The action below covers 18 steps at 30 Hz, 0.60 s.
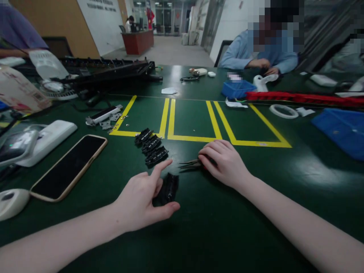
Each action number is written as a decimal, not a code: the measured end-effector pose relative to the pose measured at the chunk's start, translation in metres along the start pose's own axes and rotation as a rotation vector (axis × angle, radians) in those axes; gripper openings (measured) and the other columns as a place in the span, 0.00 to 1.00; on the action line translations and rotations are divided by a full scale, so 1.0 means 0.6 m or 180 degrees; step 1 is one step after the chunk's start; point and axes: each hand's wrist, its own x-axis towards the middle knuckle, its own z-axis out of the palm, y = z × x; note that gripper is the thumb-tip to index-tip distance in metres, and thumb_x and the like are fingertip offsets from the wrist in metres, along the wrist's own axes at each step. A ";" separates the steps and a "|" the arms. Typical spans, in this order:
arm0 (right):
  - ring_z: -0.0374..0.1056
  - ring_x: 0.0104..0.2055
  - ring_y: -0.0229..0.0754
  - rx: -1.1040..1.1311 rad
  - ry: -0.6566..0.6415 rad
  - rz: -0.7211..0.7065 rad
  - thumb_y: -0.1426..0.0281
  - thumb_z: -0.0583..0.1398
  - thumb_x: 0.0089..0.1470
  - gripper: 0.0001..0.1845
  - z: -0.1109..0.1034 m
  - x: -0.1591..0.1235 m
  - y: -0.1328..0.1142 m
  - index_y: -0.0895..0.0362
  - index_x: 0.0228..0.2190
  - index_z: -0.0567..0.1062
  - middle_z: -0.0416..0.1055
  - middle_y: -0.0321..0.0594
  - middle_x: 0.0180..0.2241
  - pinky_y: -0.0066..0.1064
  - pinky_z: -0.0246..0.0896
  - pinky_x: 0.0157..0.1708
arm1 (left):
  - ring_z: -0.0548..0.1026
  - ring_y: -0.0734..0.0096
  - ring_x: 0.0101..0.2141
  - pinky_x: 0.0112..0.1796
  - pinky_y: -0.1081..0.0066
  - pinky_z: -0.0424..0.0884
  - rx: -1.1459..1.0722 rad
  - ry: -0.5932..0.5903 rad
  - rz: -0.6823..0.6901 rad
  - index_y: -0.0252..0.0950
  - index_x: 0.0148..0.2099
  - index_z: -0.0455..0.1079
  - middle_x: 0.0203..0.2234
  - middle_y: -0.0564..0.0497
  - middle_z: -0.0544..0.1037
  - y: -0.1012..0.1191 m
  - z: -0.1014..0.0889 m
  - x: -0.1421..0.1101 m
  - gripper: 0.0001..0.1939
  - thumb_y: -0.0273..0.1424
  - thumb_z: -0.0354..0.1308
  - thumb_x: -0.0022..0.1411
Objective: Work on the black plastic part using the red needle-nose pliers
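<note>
The black plastic part [171, 185] stands or lies on the dark green worktop [216, 235], in the gap between the thumb and pointer finger of the left hand [139, 199]. That hand has its thumb and pointer finger spread wide apart, one on the near side of the part and one on the far side. Its other fingers are curled in beside the part. I can't tell if they grip it or just touch it.

The part's long side runs away from the person, and its far end leans a little to the right. The left hand is much nearer to it than the right hand [227, 165].

The right hand is closed around a thin-nosed tool [190, 164]. It could be tweezers or small pliers, because the fingers hide the back end. The tool lies sideways, so it goes across the way the part runs. Its thin tips point left and are a bit apart. They sit just past the part's far end and a little to its right, not touching it.

Three more black parts [151, 144] sit in a slanting row past the left hand, close to the yellow tape [196, 138]. A phone [69, 167] lies off to the left.
</note>
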 end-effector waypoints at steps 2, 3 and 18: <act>0.67 0.39 0.42 -0.0053 -0.0003 0.0116 0.66 0.54 0.63 0.11 0.002 -0.001 -0.002 0.57 0.34 0.74 0.74 0.42 0.35 0.39 0.60 0.47 | 0.69 0.68 0.24 0.31 0.68 0.61 -0.0057 -0.0021 -0.0007 0.39 0.68 0.41 0.20 0.62 0.67 -0.001 0.005 -0.001 0.39 0.42 0.54 0.61; 0.67 0.39 0.42 -0.0076 -0.0013 0.0165 0.66 0.53 0.63 0.12 0.003 -0.001 -0.003 0.57 0.34 0.74 0.74 0.42 0.34 0.39 0.60 0.47 | 0.69 0.68 0.24 0.31 0.68 0.61 -0.0048 -0.0034 -0.0034 0.38 0.68 0.41 0.20 0.62 0.67 -0.001 0.007 -0.001 0.39 0.42 0.53 0.61; 0.69 0.49 0.44 -0.0550 -0.0165 0.0912 0.61 0.58 0.61 0.20 0.028 -0.004 -0.008 0.56 0.51 0.70 0.69 0.45 0.52 0.44 0.69 0.47 | 0.75 0.62 0.28 0.31 0.69 0.59 0.0801 0.0224 0.0183 0.32 0.69 0.40 0.22 0.55 0.73 -0.005 0.029 0.006 0.36 0.44 0.44 0.67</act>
